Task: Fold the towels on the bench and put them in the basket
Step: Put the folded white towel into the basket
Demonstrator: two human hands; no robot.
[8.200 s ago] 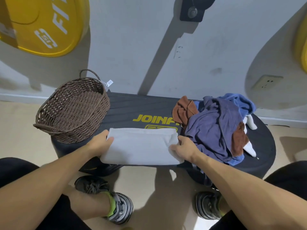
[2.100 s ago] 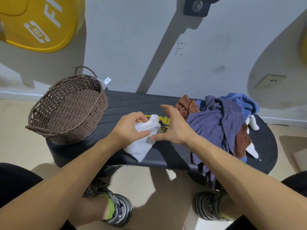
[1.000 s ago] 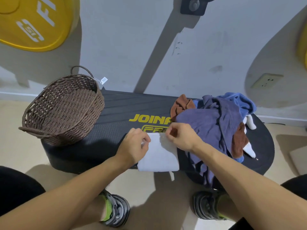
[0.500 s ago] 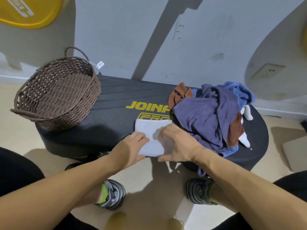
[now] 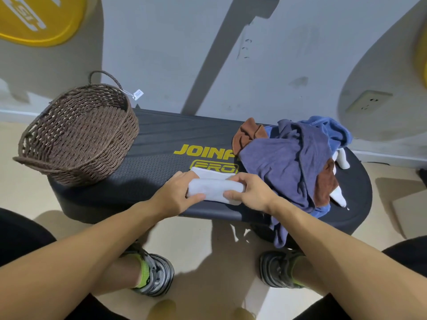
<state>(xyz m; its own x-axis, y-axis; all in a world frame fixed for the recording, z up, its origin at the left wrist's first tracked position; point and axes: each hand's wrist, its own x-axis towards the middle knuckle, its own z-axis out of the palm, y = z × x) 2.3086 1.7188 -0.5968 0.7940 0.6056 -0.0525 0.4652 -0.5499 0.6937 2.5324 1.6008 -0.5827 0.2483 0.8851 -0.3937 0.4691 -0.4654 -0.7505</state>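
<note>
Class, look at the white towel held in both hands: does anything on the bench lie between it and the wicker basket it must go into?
Nothing visible does. The folded white towel, gripped by the left hand and right hand, has only bare black bench between it and the brown woven wicker basket. The pile of unfolded towels lies on the opposite side.

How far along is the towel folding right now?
Done: nothing banked; the wicker basket shows no towel inside. In hand: the left hand and right hand both grip the white towel, already folded small, on the bench. Left: finish that fold, basket it, then work through the towel pile, purple, blue, brown and white pieces, unfolded at the bench's right end.
</note>
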